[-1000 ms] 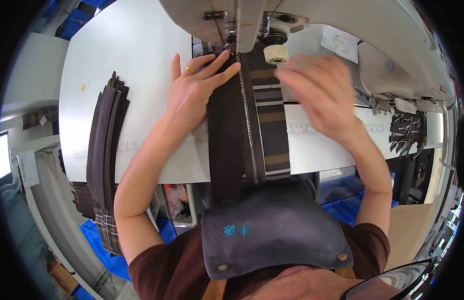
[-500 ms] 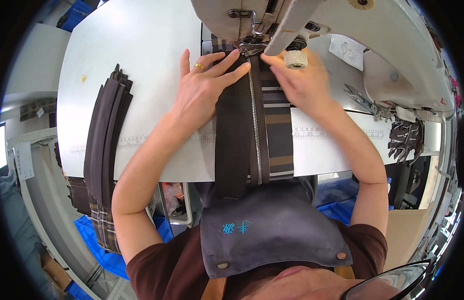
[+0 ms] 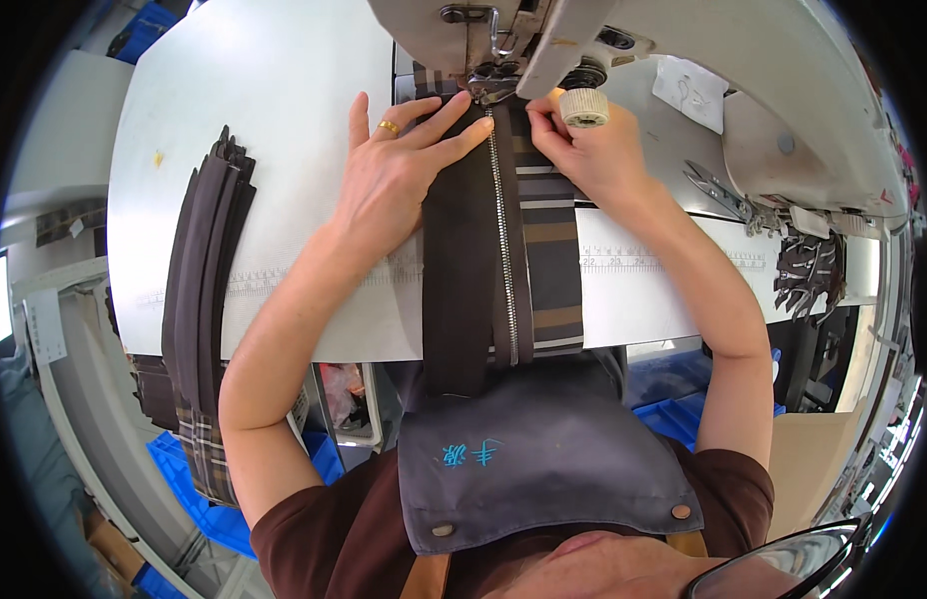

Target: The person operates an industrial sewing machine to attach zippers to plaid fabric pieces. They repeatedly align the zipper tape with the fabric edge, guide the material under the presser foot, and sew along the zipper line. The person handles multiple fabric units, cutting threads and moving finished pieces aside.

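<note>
A dark strip with a metal zipper (image 3: 501, 240) runs lengthwise from the presser foot (image 3: 493, 88) of a sewing machine (image 3: 673, 40) toward my apron. On its left is a plain dark brown fabric panel (image 3: 459, 270); on its right lies striped fabric (image 3: 553, 260) in grey, brown and white. My left hand (image 3: 399, 170), with a gold ring, lies with fingers spread on the brown panel, fingertips just short of the presser foot and beside the zipper teeth. My right hand (image 3: 595, 150) is closed in a pinch at the striped fabric's right edge, partly behind the machine's knob.
A bundle of dark fabric strips (image 3: 206, 260) hangs over the table's left front edge. Scissors (image 3: 718, 188) and a heap of zipper sliders (image 3: 811, 275) are at the right. Printed rulers (image 3: 633, 260) cross the white tabletop (image 3: 274, 130). Blue bins (image 3: 199, 494) stand below.
My right hand, blurred before, now shows clearly, its fingers curled in at the fabric edge. My left hand keeps its place by the presser foot. The whole view has shifted slightly.
</note>
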